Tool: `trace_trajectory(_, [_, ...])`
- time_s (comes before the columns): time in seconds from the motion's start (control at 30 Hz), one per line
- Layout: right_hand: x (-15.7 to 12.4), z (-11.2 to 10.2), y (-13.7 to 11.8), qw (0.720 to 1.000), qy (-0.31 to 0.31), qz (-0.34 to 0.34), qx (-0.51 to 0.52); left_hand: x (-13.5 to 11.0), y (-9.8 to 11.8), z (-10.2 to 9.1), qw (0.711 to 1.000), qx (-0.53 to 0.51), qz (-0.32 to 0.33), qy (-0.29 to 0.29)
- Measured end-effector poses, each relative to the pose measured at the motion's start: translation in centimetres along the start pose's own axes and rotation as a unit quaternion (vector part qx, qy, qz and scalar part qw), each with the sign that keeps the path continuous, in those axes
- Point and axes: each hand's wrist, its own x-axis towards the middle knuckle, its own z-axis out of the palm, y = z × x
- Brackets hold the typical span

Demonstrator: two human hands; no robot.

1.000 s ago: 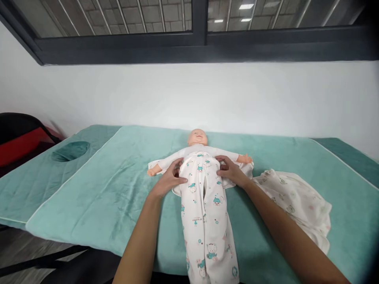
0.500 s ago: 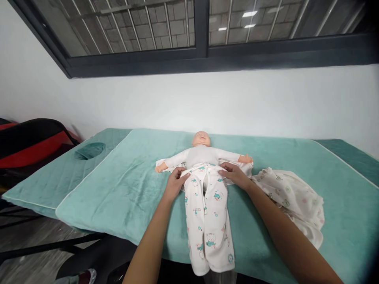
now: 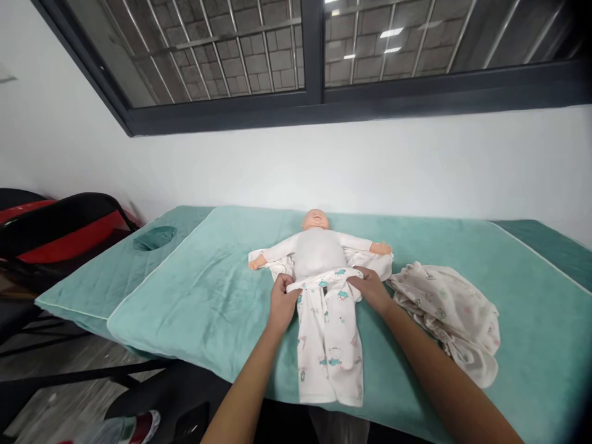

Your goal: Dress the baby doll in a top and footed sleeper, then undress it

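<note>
- I have the left hand (image 3: 283,303) gripping the waistband of the trousers (image 3: 330,345) at one corner, thumb over the cloth.
- My right hand (image 3: 370,288) grips the opposite corner.
- I see the trousers over the doll's lower body, below its belly, legs toward the near edge of the bed (image 3: 185,302).
- The doll (image 3: 319,253) lies face up, arms spread over a garment (image 3: 379,265).
- I see a crumpled cloth (image 3: 448,308) beside my right forearm.
</note>
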Motion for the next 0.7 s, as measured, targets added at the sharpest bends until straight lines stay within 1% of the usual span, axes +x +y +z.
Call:
trace_trajectory(0.03, [0.0, 0.0, 0.1, 1.0, 0.015, 0.01, 0.018, -0.3, 0.2, 0.3, 1.0, 0.003, -0.005, -0.013])
trace_trajectory(0.1, [-0.4, -0.3, 0.0, 1.0, 0.017, 0.011, 0.007, -0.6, 0.9, 0.1, 0.997, 0.019, -0.017, -0.076])
trace_trajectory(0.17, [-1.4, -0.8, -0.5, 0.999, -0.01, -0.004, -0.048, -0.9, 1.6, -1.1, 0.984, 0.041, -0.021, -0.173])
trace_trajectory(0.23, [-3.0, -1.2, -1.3, 0.994, -0.046, -0.027, -0.1, -1.3, 2.3, -2.7, 0.96, 0.076, -0.004, -0.27])
trace_trajectory(0.27, [-3.8, -1.3, -1.6, 0.99, -0.066, -0.035, -0.118, -1.6, 2.6, -3.5, 0.948, 0.098, 0.014, -0.304])
trace_trajectory(0.3, [-4.7, -1.3, -1.9, 0.987, -0.084, -0.041, -0.132, -1.9, 2.8, -4.0, 0.939, 0.118, 0.035, -0.32])
trace_trajectory(0.33, [-5.5, -1.3, -2.1, 0.984, -0.097, -0.044, -0.141, -2.4, 2.8, -4.3, 0.936, 0.137, 0.059, -0.319])
trace_trajectory(0.4, [-6.7, -0.9, -2.3, 0.981, -0.11, -0.044, -0.154, -3.4, 2.5, -4.3, 0.938, 0.162, 0.103, -0.289])
trace_trajectory(0.47, [-7.4, -0.3, -2.1, 0.985, -0.092, -0.036, -0.144, -4.7, 1.8, -3.7, 0.945, 0.169, 0.119, -0.252])
trace_trajectory(0.5, [-7.6, 0.1, -1.9, 0.99, -0.071, -0.026, -0.122, -5.3, 1.4, -3.4, 0.952, 0.167, 0.108, -0.233])
trace_trajectory(0.53, [-7.8, 0.4, -1.8, 0.995, -0.048, -0.008, -0.089, -5.9, 1.0, -3.0, 0.96, 0.16, 0.082, -0.214])
trace_trajectory(0.6, [-8.3, 0.8, -1.9, 0.999, -0.008, 0.036, -0.005, -6.9, 0.8, -2.6, 0.976, 0.127, 0.011, -0.178])
trace_trajectory(0.67, [-9.0, 0.6, -2.6, 0.997, -0.002, 0.066, 0.036, -7.6, 1.3, -2.7, 0.981, 0.086, -0.038, -0.168])
trace_trajectory(0.7, [-9.6, 0.4, -3.0, 0.997, -0.021, 0.067, 0.028, -7.9, 1.7, -3.0, 0.98, 0.071, -0.045, -0.18])
